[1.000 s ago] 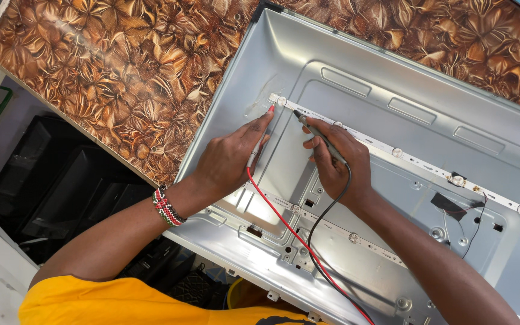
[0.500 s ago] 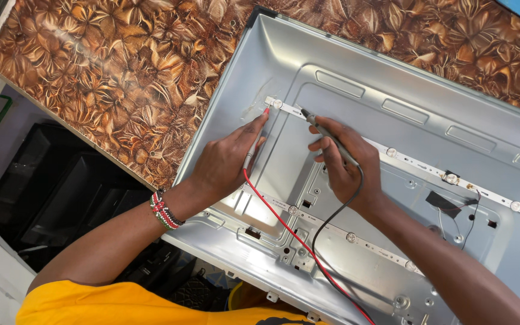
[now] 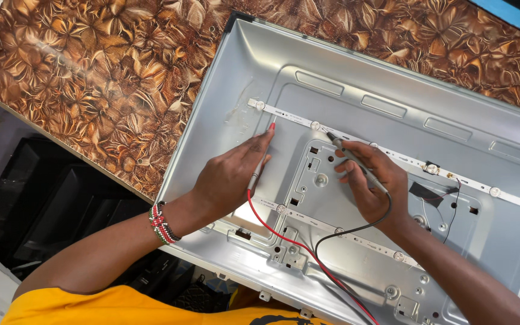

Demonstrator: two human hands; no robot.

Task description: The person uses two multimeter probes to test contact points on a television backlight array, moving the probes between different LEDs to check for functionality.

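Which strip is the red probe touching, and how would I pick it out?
On the grey metal panel, two white strips run slantwise. The red probe in the left hand touches the upper strip, the longer one, farther from the person than the lower strip.

Both bare forearms reach up and forward, converging. Left hand (image 3: 233, 174): palm down, wrist straight, a beaded band around the wrist; fingers drawn together and extended, pinching a thin rod along the index finger, its tip just past the fingertips. Right hand (image 3: 371, 183): wrist bent slightly inward, fingers curled in a pen-style grip around a second thin rod, which runs past the thumb toward the left hand. The hands are near each other, not touching.
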